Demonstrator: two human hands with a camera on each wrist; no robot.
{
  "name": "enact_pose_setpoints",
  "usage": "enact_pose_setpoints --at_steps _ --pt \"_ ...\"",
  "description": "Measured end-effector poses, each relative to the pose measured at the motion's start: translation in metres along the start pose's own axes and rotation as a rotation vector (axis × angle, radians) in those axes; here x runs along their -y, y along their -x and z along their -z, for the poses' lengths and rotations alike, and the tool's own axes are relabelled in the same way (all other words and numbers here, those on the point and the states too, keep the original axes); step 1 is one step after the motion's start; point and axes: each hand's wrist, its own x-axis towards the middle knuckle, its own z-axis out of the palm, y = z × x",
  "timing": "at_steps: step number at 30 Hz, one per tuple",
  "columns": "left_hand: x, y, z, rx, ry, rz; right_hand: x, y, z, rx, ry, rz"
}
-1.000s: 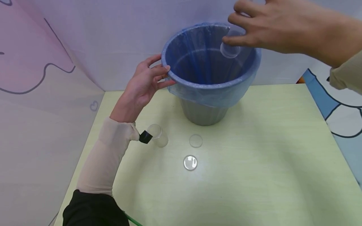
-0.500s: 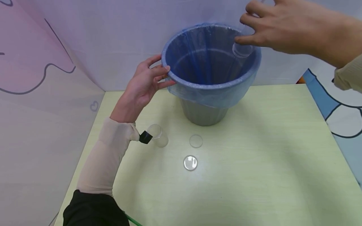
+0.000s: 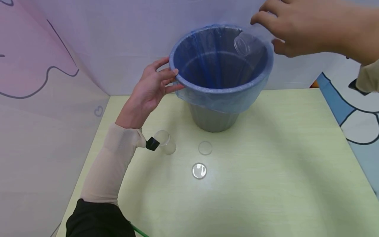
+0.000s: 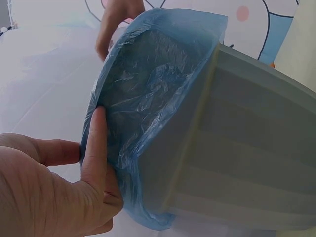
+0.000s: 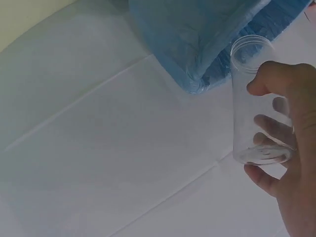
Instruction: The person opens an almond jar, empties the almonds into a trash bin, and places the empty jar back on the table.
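Observation:
My right hand (image 3: 308,29) grips a clear plastic jar (image 3: 251,42) between thumb and fingers, over the right side of a grey trash can (image 3: 214,120). The jar lies tilted, its mouth towards the can's inside. In the right wrist view the jar (image 5: 259,106) looks see-through, with a threaded neck; only some smudges show near its base. A blue bag (image 3: 219,98) lines the can and folds down over its rim. My left hand (image 3: 151,87) pinches the left rim, thumb and fingers on the bag, also seen in the left wrist view. The can's bottom inside is dark.
On the table (image 3: 266,184), left of the can's foot, stands another clear jar (image 3: 167,144), partly behind the black wrist camera (image 3: 152,144). A thin clear ring (image 3: 205,148) and a shiny round lid (image 3: 199,171) lie in front of the can. Printed cloth walls surround the back and sides.
My right hand has shifted right and slightly up. The jar it holds has turned, from mouth towards me to mouth leftwards into the can. The left hand and table things stay put.

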Motion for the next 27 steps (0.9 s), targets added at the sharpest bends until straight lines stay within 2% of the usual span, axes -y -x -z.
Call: enact_pose_setpoints --at_steps 6,10,14,19,27 --pt "0.0 0.0 0.0 0.007 -0.004 -0.008 -0.001 0.0 0.001 0.09 -0.206 -0.197" --pt "-0.001 -0.001 0.001 0.013 -0.007 -0.016 0.0 0.001 0.004 0.133 -0.313 -0.273" --pt "-0.001 -0.001 0.002 0.012 -0.006 -0.017 0.003 0.003 0.006 0.17 -0.372 -0.336" --pt "-0.001 -0.001 0.002 0.012 -0.008 -0.017 0.003 0.007 0.003 0.202 -0.381 -0.358" --pt "-0.001 -0.001 0.003 0.01 -0.008 -0.021 0.0 0.018 -0.016 0.249 -0.325 -0.321"
